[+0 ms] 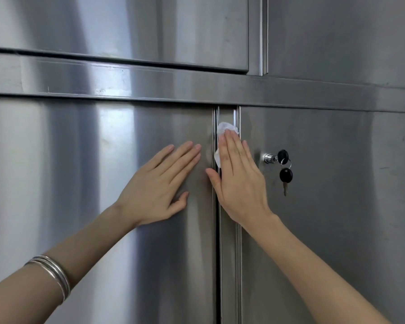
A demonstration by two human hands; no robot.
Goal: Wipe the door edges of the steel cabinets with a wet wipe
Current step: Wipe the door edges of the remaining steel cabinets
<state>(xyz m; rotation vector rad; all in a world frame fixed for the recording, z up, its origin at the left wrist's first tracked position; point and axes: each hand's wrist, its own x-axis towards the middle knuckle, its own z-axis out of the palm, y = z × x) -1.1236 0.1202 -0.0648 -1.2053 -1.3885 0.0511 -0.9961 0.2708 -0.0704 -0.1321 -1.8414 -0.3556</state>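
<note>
Your right hand [240, 176], fingers [230, 142] straight, presses the wipe [226, 127] on the door edges [227, 253] near their top; your left hand [159, 185] lies flat on the left door [68, 183]. The lower run likely remains.

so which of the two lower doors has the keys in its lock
The lower right door: black-headed keys hang from its lock. The lower left door shows no lock.

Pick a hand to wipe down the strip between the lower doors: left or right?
Right. The right hand presses the wet wipe on that strip; the left hand lies bare on the left door.
</note>
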